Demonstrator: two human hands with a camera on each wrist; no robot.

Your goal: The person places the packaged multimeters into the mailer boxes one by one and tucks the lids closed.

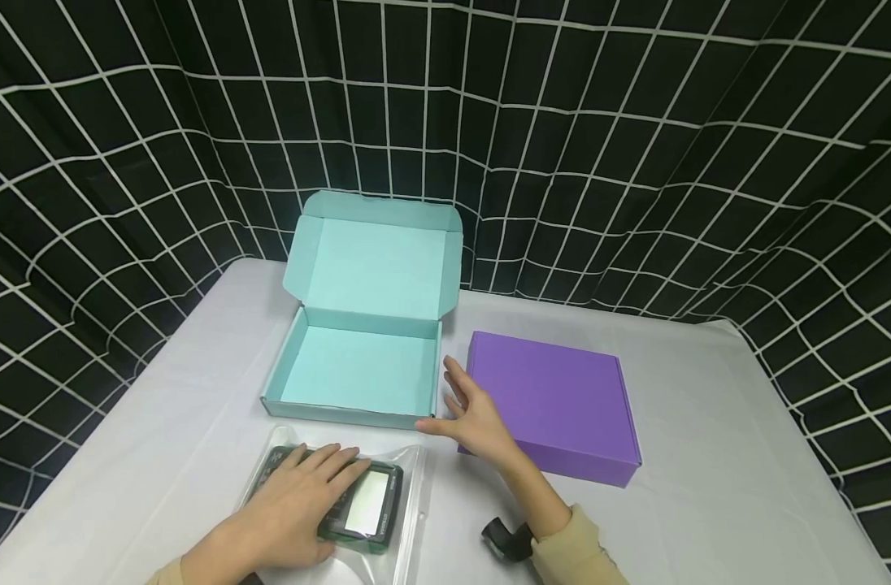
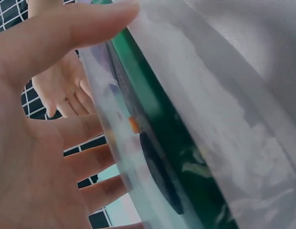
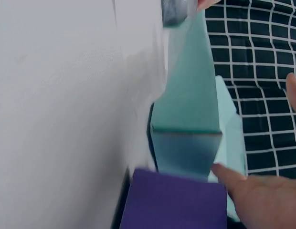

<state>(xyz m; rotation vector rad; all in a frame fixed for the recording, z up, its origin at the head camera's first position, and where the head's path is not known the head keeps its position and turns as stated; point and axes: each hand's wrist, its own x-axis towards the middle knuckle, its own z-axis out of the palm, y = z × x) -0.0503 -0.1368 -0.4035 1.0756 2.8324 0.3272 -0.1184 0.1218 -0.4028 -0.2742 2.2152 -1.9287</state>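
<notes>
My left hand (image 1: 293, 508) lies across a multimeter (image 1: 365, 504) with a pale screen and green rim, inside a clear zip bag (image 1: 412, 520). Its fingers stretch straight to the far edge, and the thumb (image 2: 86, 26) is at the near green side. My right hand (image 1: 478, 418) hovers with spread fingers between two boxes. Its thumb is close to the front right corner of the open teal box (image 1: 346, 414), touching or just apart, I cannot tell. Under and beside that hand is the closed purple box (image 1: 555, 398).
The teal box's lid (image 1: 375, 268) stands raised at the back. A black wrist strap (image 1: 507, 540) is by the right forearm. White cloth (image 1: 680, 422) covers the table, and a dark gridded curtain (image 1: 562, 146) hangs behind and at both sides.
</notes>
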